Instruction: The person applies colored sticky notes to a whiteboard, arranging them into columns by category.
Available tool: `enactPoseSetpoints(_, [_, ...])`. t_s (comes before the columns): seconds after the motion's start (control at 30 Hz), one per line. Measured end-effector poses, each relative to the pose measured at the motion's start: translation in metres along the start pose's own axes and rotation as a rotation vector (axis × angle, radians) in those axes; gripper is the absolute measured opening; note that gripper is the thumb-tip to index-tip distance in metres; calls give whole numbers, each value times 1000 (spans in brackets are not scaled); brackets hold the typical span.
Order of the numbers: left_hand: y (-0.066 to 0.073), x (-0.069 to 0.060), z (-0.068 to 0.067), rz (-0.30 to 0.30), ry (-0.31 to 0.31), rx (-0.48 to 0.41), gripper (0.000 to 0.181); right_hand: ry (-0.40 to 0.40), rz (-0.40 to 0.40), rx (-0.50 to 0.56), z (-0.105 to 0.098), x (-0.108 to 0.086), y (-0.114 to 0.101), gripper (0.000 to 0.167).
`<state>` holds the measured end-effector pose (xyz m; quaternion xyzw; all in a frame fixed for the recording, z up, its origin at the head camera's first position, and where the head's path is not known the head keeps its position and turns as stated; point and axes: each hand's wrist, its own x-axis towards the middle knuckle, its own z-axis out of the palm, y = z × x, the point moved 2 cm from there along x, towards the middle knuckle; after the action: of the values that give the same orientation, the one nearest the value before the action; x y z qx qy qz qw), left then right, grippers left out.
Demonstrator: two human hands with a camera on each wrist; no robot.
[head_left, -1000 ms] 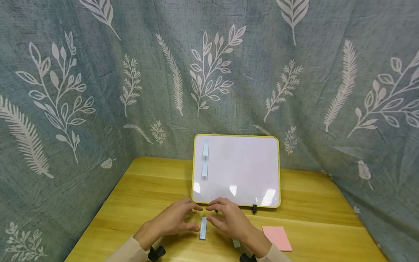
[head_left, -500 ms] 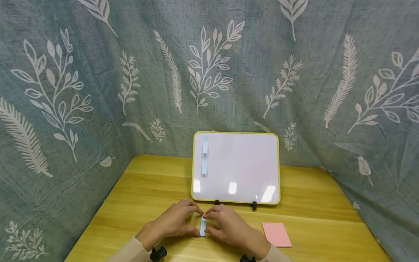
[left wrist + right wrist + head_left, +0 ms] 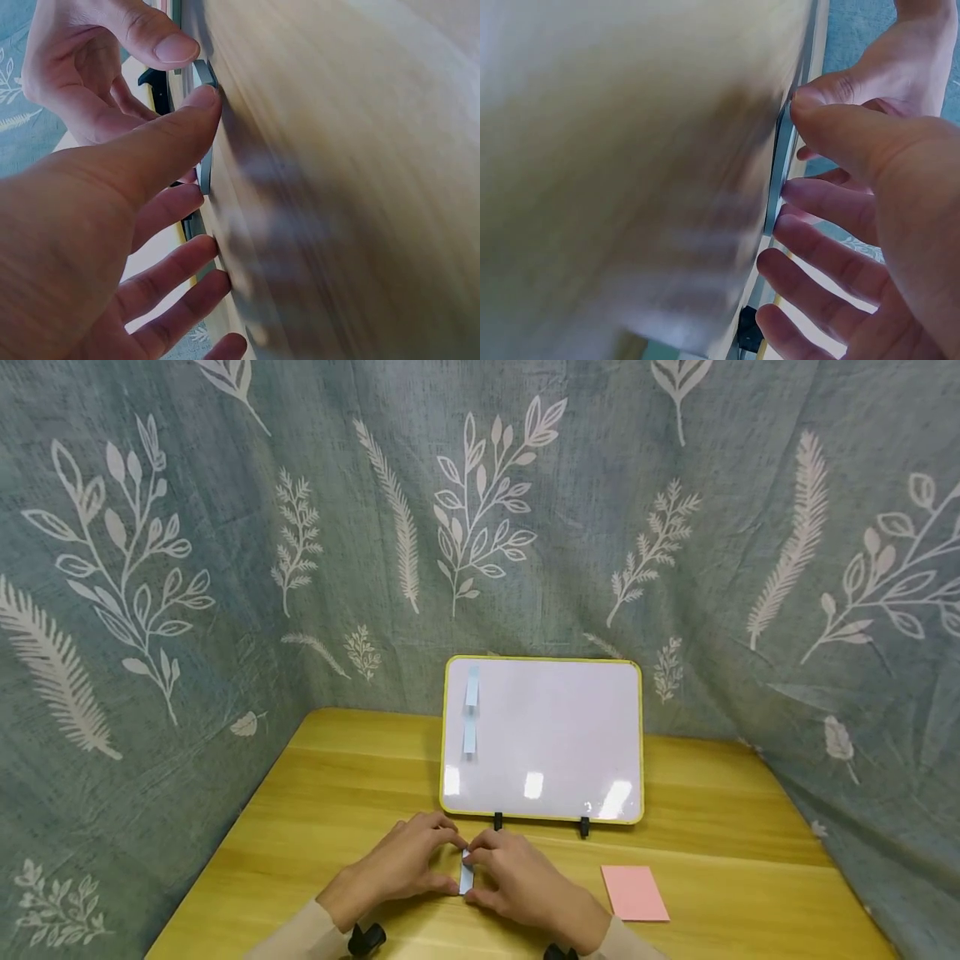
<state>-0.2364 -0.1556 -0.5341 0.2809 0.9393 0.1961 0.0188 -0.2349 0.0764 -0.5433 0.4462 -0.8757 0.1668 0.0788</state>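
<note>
A narrow light-blue sticky note pad (image 3: 467,881) lies on the wooden table between my two hands, pointing away from me. My left hand (image 3: 405,862) grips its left side, thumb at the near end and forefinger toward the far end. From the other side my right hand (image 3: 519,878) holds it, its forefinger at the far end and its thumb by the near right corner. In the left wrist view the left thumb hides the middle of the pad (image 3: 206,177). The right wrist view shows the pad (image 3: 780,169) edge-on, beside the right thumb and fingers.
Beyond the hands a whiteboard (image 3: 555,735) with a yellow frame stands on black feet (image 3: 584,827). Two light-blue paper strips (image 3: 470,733) hang in a column at its left. A pink square sticky note pad (image 3: 634,893) lies right of my right hand. Patterned cloth surrounds the table.
Both hands have closed in on the blue pad from either side; a second ago the fingers hovered apart around it. The view has shifted slightly.
</note>
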Motion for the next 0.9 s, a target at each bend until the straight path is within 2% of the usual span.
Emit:
enactPoseSetpoints(0.4, [-5, 7, -9, -3, 28, -23, 54, 25, 0, -53, -1, 12, 4, 37])
enactPoseSetpoints(0.9, [0, -1, 4, -16, 1, -47, 55, -4, 16, -34, 5, -1, -4, 34])
